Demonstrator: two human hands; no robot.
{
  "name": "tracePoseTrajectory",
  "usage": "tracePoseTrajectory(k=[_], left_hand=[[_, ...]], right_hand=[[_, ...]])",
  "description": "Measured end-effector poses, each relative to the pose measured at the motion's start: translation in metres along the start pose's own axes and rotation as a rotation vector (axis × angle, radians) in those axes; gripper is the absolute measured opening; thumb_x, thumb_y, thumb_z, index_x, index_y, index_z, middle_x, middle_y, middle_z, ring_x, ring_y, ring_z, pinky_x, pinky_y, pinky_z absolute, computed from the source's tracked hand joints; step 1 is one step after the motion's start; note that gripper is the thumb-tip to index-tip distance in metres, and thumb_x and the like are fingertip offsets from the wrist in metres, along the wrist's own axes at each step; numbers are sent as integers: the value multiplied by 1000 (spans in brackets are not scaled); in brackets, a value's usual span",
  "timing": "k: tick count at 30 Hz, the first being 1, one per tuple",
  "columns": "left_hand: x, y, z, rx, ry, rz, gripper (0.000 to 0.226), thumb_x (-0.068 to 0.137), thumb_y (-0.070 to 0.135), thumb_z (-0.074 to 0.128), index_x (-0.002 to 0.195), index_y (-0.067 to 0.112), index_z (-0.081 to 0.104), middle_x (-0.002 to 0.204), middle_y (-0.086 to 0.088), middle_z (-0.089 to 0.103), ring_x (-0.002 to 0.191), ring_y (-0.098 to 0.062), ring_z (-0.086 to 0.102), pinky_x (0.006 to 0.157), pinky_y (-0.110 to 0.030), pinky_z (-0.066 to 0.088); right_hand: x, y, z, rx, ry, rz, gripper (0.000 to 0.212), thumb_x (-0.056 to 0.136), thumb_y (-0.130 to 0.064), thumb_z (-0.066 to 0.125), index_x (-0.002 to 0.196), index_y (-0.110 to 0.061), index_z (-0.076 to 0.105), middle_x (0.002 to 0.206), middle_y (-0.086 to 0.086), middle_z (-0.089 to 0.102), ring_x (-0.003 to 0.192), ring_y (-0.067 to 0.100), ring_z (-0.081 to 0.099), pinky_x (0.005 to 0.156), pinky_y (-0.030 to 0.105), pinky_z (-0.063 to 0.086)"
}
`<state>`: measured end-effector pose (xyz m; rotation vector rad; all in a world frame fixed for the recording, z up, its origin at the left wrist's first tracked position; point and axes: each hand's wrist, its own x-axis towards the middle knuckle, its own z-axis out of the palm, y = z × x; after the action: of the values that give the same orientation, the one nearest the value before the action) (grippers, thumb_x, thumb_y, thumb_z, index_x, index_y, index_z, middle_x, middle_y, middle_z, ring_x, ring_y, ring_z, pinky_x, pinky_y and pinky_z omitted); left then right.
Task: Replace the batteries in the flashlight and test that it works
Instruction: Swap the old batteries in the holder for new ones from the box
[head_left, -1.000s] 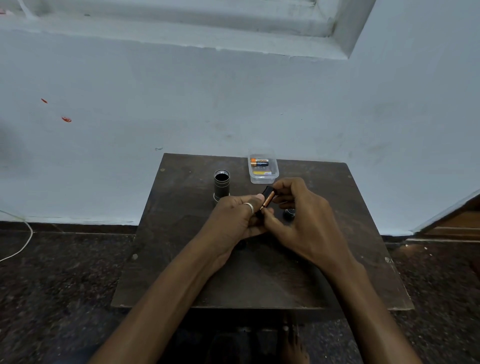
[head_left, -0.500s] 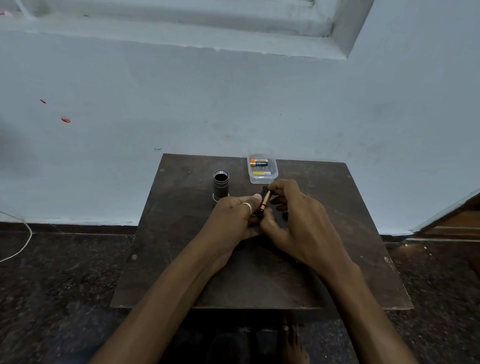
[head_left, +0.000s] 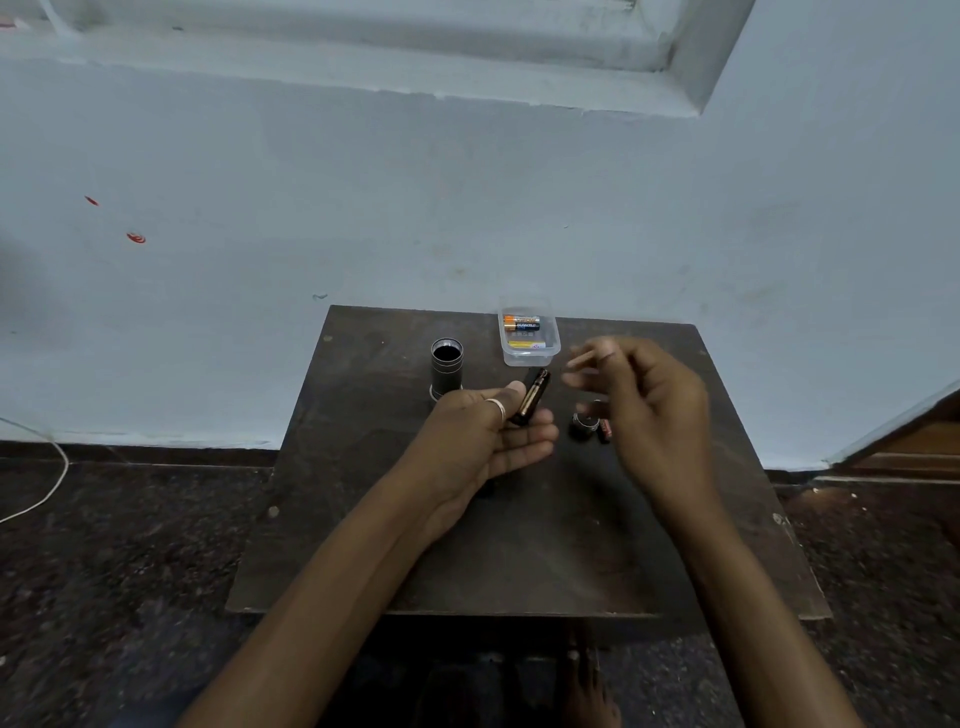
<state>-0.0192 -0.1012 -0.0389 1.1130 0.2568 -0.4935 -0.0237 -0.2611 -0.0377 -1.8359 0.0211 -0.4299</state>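
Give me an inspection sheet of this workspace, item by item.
Surface: dark wooden table, scuffed.
Job's things: flashlight body upright, open end up; battery holder in hand; cap on table, small reddish item beside it; clear box holding spare batteries.
Clutter: nothing seen.
Hands: left hand pinches the battery holder; right hand blurred, holds nothing.
Cables: white cable on floor, left.
Surroundings: pale blue wall, dark floor.

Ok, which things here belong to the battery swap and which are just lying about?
Job: flashlight body, standing open; battery holder in the left hand; clear box of batteries; end cap and a loose battery beside it.
Lying about: white cable on the floor; red marks on the wall.
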Motion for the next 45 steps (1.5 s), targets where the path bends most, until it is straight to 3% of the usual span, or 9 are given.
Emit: tracePoseTrajectory(k=[4,9,14,25,28,30,32,36,45], left_hand=[[-1,2,-1,-8,3,-8,32,102,20,50,113,-8,62,88,-13,73,72,-14,73,65,-26,59],[-1,2,2,-6,1,-10,32,103,19,48,113,-8,61,89,-14,73,72,-14,73,64,-26,59],[-2,1,4,-7,-3,-22,29,103,18,48,110,-6,62,87,-13,73,70,-13,72,64,-26,60],[-3,2,2,-1,-15,-28,29,105,21,44,114,-2,59,85,-10,76,71,-14,73,64,-27,60],[-4,3,2,24,-25,-17,32,106,24,40,116,0,58,85,-6,77,72,-13,74,65,-26,60],[-4,3,2,38,-27,-8,34,106,26,39,117,1,59,86,-5,78,74,-14,74,65,-25,60],[-4,3,2,20,-24,-5,34,106,25,39,114,2,62,90,-8,77,79,-17,75,67,-26,60],[-3,4,0,-26,-36,0,37,106,23,37,116,-2,63,90,-10,76,86,-23,75,74,-33,61],[-4,5,1,42,-54,5,36,104,31,43,112,5,68,95,-11,77,81,-15,74,75,-32,60]], right_hand=[[11,-1,-25,121,109,220,29,102,-27,55,91,-3,68,83,8,75,75,17,75,60,27,59],[14,28,-45,-692,49,121,36,98,-41,56,70,-19,62,64,-7,67,69,20,68,65,31,45],[9,42,-39,-818,-34,173,34,95,-50,56,78,-21,61,76,0,70,78,28,65,64,34,46],[8,31,-27,-734,14,108,28,96,-43,57,88,-19,69,83,-1,74,87,25,69,73,34,51],[6,18,-24,-644,37,34,25,96,-41,60,88,-21,72,75,-14,68,81,11,68,70,20,47],[2,4,-17,-479,-41,10,18,92,-41,67,90,-24,75,78,-19,70,79,-2,67,66,4,42],[-3,-6,-6,-357,-171,3,16,85,-40,75,96,-29,74,88,-20,73,85,-10,66,68,2,45],[-11,-8,9,-298,-297,-54,44,74,-30,87,111,-37,63,94,-28,67,95,-20,62,72,5,50],[-10,0,10,-224,-233,-45,48,71,-16,90,115,-19,69,102,-14,72,90,-9,69,72,5,52]])
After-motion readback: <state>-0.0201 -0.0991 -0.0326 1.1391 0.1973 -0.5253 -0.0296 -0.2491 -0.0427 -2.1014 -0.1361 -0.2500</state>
